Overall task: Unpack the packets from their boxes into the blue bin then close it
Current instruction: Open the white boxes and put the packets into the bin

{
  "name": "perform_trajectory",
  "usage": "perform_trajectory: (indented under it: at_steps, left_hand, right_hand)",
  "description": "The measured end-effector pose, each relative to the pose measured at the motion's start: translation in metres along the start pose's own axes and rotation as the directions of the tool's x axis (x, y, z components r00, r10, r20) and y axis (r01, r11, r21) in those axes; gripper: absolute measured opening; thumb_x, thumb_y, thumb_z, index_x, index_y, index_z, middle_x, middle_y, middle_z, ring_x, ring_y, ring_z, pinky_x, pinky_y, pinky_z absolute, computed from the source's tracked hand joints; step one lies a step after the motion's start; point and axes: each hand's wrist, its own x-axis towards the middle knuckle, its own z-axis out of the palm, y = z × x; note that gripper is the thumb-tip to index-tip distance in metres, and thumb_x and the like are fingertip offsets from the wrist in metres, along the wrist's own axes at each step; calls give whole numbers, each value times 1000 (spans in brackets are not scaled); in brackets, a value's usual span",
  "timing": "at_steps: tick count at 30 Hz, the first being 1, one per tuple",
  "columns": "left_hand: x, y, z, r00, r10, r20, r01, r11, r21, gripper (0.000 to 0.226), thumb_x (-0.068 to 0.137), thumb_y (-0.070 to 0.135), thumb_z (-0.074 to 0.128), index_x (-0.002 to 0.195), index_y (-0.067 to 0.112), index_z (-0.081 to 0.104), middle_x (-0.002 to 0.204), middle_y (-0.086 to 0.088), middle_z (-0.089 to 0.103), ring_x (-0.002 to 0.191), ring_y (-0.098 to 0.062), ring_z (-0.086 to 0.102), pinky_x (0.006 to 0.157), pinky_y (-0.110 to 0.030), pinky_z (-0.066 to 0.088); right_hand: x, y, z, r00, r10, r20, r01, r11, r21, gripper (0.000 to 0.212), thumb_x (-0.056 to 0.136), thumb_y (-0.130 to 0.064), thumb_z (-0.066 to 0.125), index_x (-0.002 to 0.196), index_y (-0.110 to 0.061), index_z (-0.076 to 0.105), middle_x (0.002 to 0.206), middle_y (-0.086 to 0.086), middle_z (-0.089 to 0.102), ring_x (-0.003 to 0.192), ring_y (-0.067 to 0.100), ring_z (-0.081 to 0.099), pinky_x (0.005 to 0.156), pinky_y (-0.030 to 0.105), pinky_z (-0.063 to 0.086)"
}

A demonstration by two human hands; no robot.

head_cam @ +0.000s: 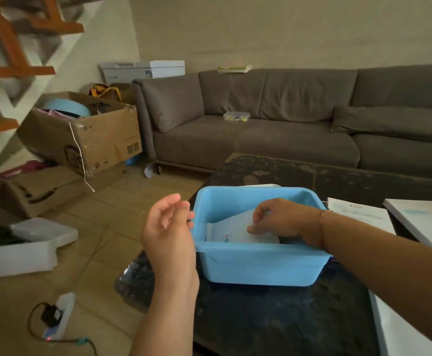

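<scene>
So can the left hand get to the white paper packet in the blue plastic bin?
Probably yes: the left hand hovers empty beside the open blue plastic bin; only the right hand crowds the white paper packet.

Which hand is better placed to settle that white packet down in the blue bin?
Right. The right hand is inside the blue bin pinching the white packet; the left hand is outside it, empty.

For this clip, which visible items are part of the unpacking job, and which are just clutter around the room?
Part of the job:
blue bin
white packets inside it
right hand, gripping the packets
left hand, held beside the bin, holding nothing
white boxes on the table

Lying about:
sofa
cardboard boxes
power strip on the floor
</scene>
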Motion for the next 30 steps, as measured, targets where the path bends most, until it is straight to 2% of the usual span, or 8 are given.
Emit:
perform_trajectory:
  at_steps: [6,10,13,17,20,22,26,30]
  left_hand:
    - [5,-1,0,999,-29,-29,28,999,-31,18,91,2,62,92,20,68,84,0,69,70,-11,62,66,-23,49]
    - [4,-3,0,999,-22,-23,20,998,-53,19,91,1,61,91,19,67,81,1,67,68,-10,60,65,-23,48]
    - [4,-3,0,1000,-4,-21,3,999,-54,20,91,1,61,90,20,67,80,2,67,67,-9,59,66,-24,48]
    - [-4,-7,4,943,333,-17,-330,940,90,25,91,-1,59,92,24,64,86,3,66,76,-9,61,73,-27,51]
    - [-28,-11,8,645,714,272,-759,640,120,12,91,3,56,98,10,62,88,-2,63,80,-17,61,71,-32,51]
    - [-58,-15,11,404,721,563,-864,502,-24,11,89,12,58,93,4,65,88,-5,63,80,-20,60,70,-37,51]
    - [-116,-36,16,-119,233,965,-858,465,-219,25,87,36,72,107,20,69,115,5,62,107,-11,54,87,-35,49]
    - [-142,-76,15,-436,-43,899,-864,301,-404,32,97,34,58,128,32,51,142,12,44,132,-8,37,103,-33,45]
  right_hand:
    - [-9,6,-23,987,102,125,-60,952,-300,40,90,-47,63,120,-30,42,100,5,68,78,13,63,72,26,57]
    - [-9,5,-17,992,56,115,17,831,-556,28,98,-39,49,122,-24,45,112,0,62,100,18,59,92,32,49]
    - [-12,2,-15,989,37,146,56,808,-587,23,99,-22,41,123,-23,44,111,3,59,98,19,53,88,31,44]
    - [-25,-2,-25,995,-5,103,67,789,-611,28,98,-13,45,125,-20,50,109,2,57,92,15,51,78,24,42]
    - [-44,7,-37,971,-205,-124,119,864,-490,22,95,-9,48,113,-21,54,99,3,62,75,14,60,68,26,56]
    - [-73,25,-47,889,-336,-312,232,916,-328,21,95,-7,48,104,-26,54,88,1,68,68,15,68,62,34,60]
    - [-151,88,-57,739,-307,-600,289,949,-130,21,95,-9,55,97,-30,59,69,-4,69,54,7,65,46,20,50]
    - [-195,171,-48,671,-123,-731,212,977,30,31,95,-6,54,89,-36,60,70,0,70,45,15,59,41,23,48]
